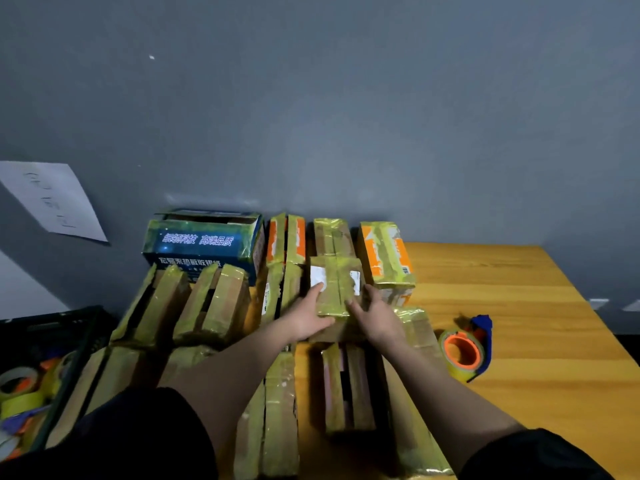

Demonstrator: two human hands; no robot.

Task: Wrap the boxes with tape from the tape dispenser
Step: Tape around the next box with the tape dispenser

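A small brown box (337,278) wrapped in yellow tape, with white labels on top, sits among the other boxes at the middle of the table. My left hand (308,318) holds its left side, fingers laid on top and thumb under the near edge. My right hand (375,315) holds its right side the same way. The tape dispenser (467,351), blue with an orange core and yellow tape, lies on the table to the right, apart from both hands.
Several taped boxes crowd the wooden table (540,341), among them a blue printed box (204,242) and an orange box (388,258) by the grey wall. A dark crate (52,341) with tape rolls stands at the left. Bare wood shows on the right.
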